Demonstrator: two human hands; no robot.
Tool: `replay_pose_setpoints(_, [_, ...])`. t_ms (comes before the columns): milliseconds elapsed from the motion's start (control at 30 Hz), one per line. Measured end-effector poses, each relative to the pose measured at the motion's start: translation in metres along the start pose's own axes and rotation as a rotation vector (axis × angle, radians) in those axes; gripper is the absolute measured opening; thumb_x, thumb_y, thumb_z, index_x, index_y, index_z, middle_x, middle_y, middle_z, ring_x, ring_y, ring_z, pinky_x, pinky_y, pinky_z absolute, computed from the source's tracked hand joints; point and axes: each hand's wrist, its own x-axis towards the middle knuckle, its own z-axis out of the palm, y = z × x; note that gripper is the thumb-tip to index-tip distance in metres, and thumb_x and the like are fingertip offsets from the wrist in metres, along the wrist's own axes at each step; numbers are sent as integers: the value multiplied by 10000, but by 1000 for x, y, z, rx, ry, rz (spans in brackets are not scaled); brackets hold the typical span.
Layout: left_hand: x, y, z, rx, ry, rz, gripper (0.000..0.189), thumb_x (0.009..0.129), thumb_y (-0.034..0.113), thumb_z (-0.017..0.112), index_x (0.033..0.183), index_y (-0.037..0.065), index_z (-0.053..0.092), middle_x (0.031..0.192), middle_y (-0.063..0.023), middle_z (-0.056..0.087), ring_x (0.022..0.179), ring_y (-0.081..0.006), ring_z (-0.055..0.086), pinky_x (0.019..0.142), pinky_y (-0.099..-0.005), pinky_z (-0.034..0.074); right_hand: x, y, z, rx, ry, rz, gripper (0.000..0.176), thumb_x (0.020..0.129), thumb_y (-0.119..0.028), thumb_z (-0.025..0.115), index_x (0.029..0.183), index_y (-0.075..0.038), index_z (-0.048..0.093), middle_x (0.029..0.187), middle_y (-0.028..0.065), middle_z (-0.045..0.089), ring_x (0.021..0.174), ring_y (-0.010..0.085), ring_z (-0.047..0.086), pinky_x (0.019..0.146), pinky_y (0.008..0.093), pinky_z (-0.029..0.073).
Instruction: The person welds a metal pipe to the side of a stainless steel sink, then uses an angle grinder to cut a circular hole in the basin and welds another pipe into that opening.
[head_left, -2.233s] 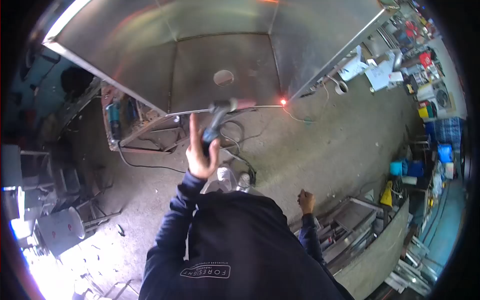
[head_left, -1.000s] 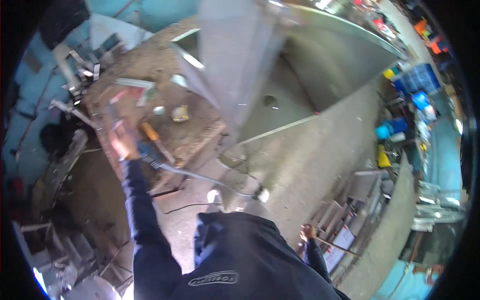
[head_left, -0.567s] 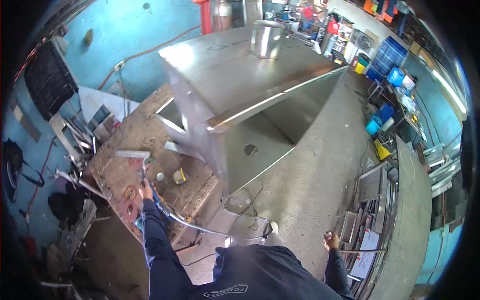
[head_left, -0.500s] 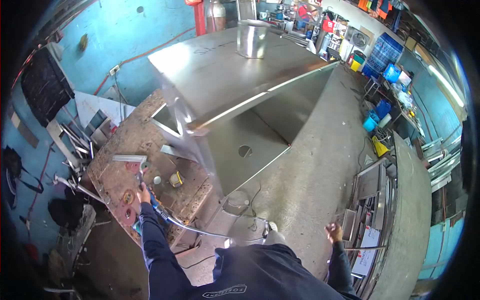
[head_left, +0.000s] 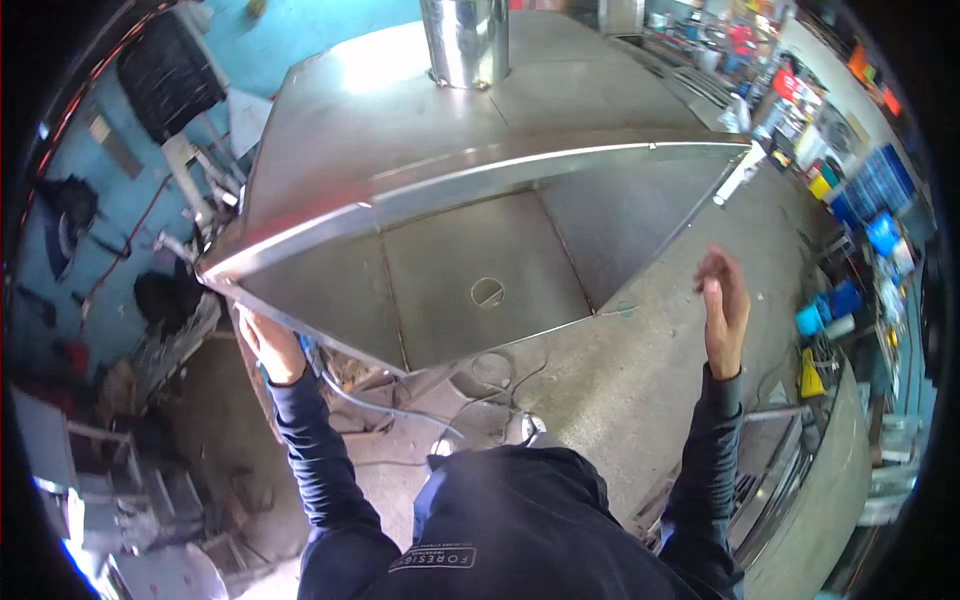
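A large sheet-metal hood [head_left: 480, 260] fills the middle of the head view, its hollow side facing me. It has a round hole in the inner panel and a shiny metal pipe collar [head_left: 467, 45] on top. My left hand [head_left: 272, 345] is at the hood's lower left edge, its fingers extended and partly behind the rim; no object shows in it. My right hand [head_left: 727, 300] hangs in the air to the right of the hood, apart from it, with fingers raised and nothing held.
A blue hose [head_left: 375, 405] and dark cables run below the hood. Metal pieces [head_left: 775, 470] and a large sheet [head_left: 825, 500] stand at the lower right. Blue buckets [head_left: 812, 318] and a yellow item [head_left: 811, 374] are at the right.
The hood now appears nearer, spanning above both arms. My left hand has left the tool on the workbench and moved to the hood's edge. My right hand has risen and its fingers have opened.
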Motion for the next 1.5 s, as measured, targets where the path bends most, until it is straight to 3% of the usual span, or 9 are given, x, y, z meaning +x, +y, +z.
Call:
replay_pose_setpoints(100, [-32,105,46,146,-95,122,601,1077,511,339,1311,-12,519,1146,-112,637,1031,-191,619,860,-340,507,41,-5,35,143,-80,-198,485,977,-266,651,1340,20,504,1043,46,561,910,127,556,790,266,482])
replay_pose_setpoints(200, [-60,138,73,27,-212,64,469,975,305,700,1291,-11,557,1181,-115,630,966,-150,574,837,-292,479,57,22,55,304,-211,-219,465,911,-170,752,1271,14,523,964,13,570,838,93,563,769,247,480])
replay_pose_setpoints(267, [-60,144,93,256,-138,24,225,968,161,693,1091,-22,645,820,15,623,746,-75,531,660,-232,403,59,13,73,163,-144,-268,435,876,-66,780,1228,5,535,913,-8,566,791,66,556,734,229,473])
replay_pose_setpoints(500, [-31,166,126,175,-11,151,190,965,142,702,992,-46,692,890,-10,665,820,-70,547,757,-239,449,95,6,117,421,122,-288,99,913,-77,755,977,-34,693,841,-30,670,695,15,533,627,191,415])
replay_pose_setpoints(667, [61,221,153,392,-164,253,374,892,257,769,675,16,582,592,55,446,578,-57,353,512,-297,281,173,-46,94,381,-66,-212,278,914,-284,769,1012,-35,694,892,-8,666,699,60,570,659,226,460])
replay_pose_setpoints(833, [153,189,156,514,-359,-6,398,907,355,727,791,-23,685,658,-6,582,642,-108,508,598,-329,427,250,-73,104,434,-457,260,392,918,-335,748,1138,-21,665,953,54,696,779,125,670,676,287,545])
replay_pose_setpoints(967, [154,160,167,738,-486,-311,671,851,468,763,1203,-94,663,1186,-208,705,1130,-268,646,962,-341,485,295,-40,130,335,-683,335,469,909,-388,746,1151,9,676,970,88,733,788,153,695,749,300,561])
replay_pose_setpoints(1200, [160,88,190,835,-725,-239,709,839,557,735,1133,-87,707,1104,-182,711,1053,-259,634,940,-350,465,301,38,126,144,-708,368,576,980,-381,655,1359,47,583,1356,100,639,1256,119,550,1077,245,383])
replay_pose_setpoints(1500, [132,138,171,370,-455,-425,605,960,534,599,1292,33,659,1213,-107,675,1019,-200,636,902,-358,500,298,36,99,-375,-519,29,476,932,-473,684,951,1,716,816,55,715,703,231,664,700,384,524])
